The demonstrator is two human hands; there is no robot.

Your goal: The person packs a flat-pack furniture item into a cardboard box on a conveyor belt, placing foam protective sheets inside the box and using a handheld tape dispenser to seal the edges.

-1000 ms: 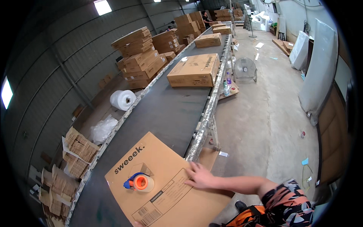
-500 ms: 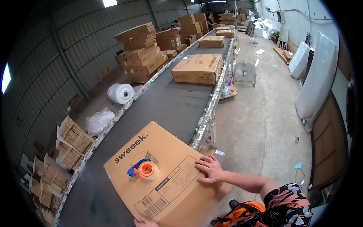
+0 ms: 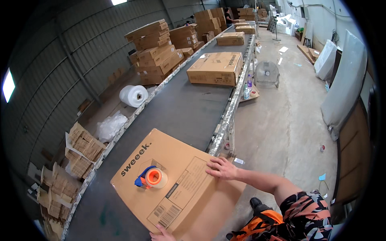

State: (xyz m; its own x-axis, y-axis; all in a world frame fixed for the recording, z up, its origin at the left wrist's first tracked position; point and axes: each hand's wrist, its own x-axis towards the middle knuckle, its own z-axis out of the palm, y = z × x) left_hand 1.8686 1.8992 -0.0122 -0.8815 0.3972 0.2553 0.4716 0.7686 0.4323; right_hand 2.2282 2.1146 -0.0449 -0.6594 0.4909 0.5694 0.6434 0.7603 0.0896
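A large brown cardboard carton point(image 3: 161, 152) lies askew on the dark conveyor belt in front of me, with printed lettering and barcodes on its top. On it rests a tape dispenser point(image 3: 140, 180) with blue and orange parts and a roll of tape point(image 3: 157, 178) with an orange core. My right hand point(image 3: 222, 168) is open, its fingers spread over the carton's right edge. At the near corner of the carton, my left hand point(image 3: 163, 234) touches its side with fingers apart; the lower picture edge cuts off the rest of it.
More cartons point(image 3: 217, 68) sit farther up the conveyor belt point(image 3: 189, 106). Stacked boxes point(image 3: 157, 58), a white plastic roll point(image 3: 134, 96) and cardboard bundles point(image 3: 84, 146) stand left. On the right are a floor fan point(image 3: 267, 73) and wrapped panels point(image 3: 345, 80). A person point(image 3: 228, 17) stands far off.
The carton has turned slightly counterclockwise, with the tape dispenser riding on it. Both hands have stayed against it. The background has shifted a little to the right in the view.
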